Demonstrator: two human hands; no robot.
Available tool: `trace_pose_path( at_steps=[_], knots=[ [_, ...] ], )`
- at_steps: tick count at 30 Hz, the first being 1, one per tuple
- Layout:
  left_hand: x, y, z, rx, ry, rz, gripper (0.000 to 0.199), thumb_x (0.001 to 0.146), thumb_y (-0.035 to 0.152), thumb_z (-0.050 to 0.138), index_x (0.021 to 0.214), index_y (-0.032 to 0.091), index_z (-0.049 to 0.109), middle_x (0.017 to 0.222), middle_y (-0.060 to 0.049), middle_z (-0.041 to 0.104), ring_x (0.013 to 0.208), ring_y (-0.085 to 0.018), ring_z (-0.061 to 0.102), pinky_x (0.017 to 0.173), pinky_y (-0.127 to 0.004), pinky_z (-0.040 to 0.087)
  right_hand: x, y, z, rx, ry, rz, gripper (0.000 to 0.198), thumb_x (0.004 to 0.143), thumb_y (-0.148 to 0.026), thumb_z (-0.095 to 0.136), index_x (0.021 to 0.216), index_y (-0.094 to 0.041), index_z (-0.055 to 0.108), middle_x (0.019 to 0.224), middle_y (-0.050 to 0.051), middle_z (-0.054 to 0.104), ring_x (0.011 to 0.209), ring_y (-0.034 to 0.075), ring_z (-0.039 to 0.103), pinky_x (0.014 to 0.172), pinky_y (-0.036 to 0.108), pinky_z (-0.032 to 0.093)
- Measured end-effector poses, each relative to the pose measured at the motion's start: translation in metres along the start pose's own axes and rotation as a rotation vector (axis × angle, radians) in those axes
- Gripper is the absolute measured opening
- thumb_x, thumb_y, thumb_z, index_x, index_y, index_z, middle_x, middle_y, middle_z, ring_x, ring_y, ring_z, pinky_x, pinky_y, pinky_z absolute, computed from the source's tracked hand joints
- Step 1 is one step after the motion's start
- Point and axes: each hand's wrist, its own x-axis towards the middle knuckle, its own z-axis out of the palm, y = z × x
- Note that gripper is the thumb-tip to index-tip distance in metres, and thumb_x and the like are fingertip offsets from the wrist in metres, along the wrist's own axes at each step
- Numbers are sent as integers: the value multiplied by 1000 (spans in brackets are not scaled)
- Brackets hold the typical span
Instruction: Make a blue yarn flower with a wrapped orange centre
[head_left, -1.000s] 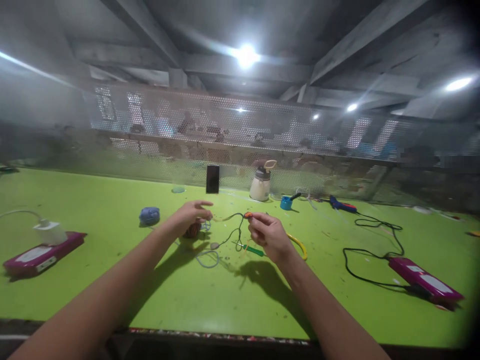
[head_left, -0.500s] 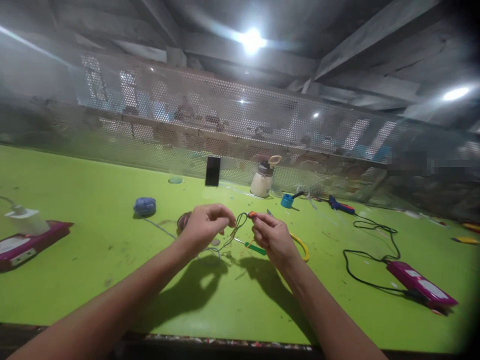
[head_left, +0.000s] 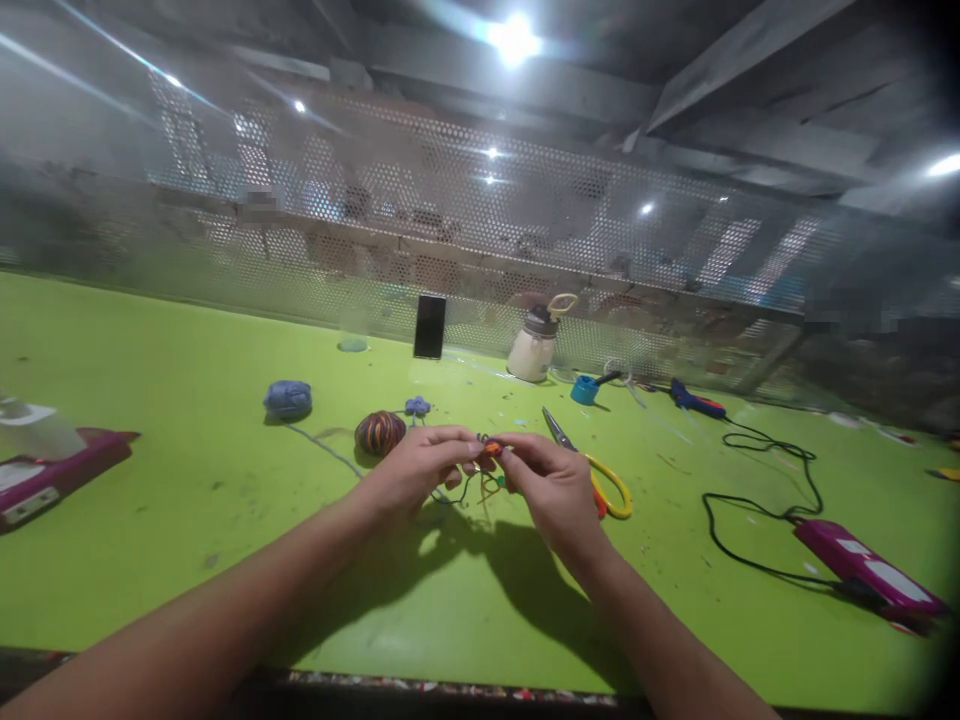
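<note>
Over the middle of the table, a small orange and dark yarn piece (head_left: pixel 492 448) sits between my fingertips. My left hand (head_left: pixel 421 462) is closed, its thumb and fingers pinching the piece's left edge. From the other side, my right hand (head_left: pixel 559 485) grips it between thumb and forefinger. A dark yarn strand (head_left: pixel 465 492) loops down below the piece. Just behind my left hand lie a multicoloured yarn ball (head_left: pixel 379 433) and a small blue-purple yarn flower (head_left: pixel 418 405). Yellow-handled scissors (head_left: pixel 613 488) lie partly hidden behind my right hand. Only a bit of a green handle (head_left: pixel 501 482) shows between my hands.
A blue-grey yarn ball (head_left: pixel 289 400) trails a strand. Behind are a phone (head_left: pixel 430 327), a bottle (head_left: pixel 532 345) and a blue tub (head_left: pixel 584 390). A glue gun (head_left: pixel 699 400) and its cord lie right. Magenta power strips (head_left: pixel 870 570) flank the table (head_left: pixel 225 600).
My left hand has come right and taken hold of the yarn piece alongside my right hand. The yarn loop now hangs lower. The multicoloured ball, yarn flower and scissors show more.
</note>
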Motion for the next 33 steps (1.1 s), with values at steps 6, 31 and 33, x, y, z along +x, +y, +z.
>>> trace_pose_path(
  at_steps=[6, 31, 33],
  knots=[
    [-4, 2, -3, -23, -42, 11, 17, 73, 29, 79, 70, 15, 70, 65, 0, 55, 64, -11, 45, 64, -27, 32, -9, -9, -1, -183, -68, -140, 16, 78, -22, 71, 91, -19, 78, 54, -2, 58, 47, 10, 46, 45, 25, 36],
    [-32, 2, -11, -37, -121, -153, 22, 78, 37, 76, 79, 16, 67, 74, 1, 58, 67, -11, 42, 68, -27, 31, -10, -24, -9, 177, -392, 310, 10, 77, -27, 78, 75, -18, 75, 59, -3, 56, 53, 7, 39, 51, 22, 31],
    [-33, 5, -9, -67, -117, -183, 22, 77, 36, 77, 79, 15, 69, 76, -1, 60, 68, -11, 43, 67, -26, 32, -10, -24, -9, 193, -395, 333, 14, 78, -29, 77, 74, -17, 73, 55, -5, 50, 49, 6, 32, 47, 22, 27]
  ],
)
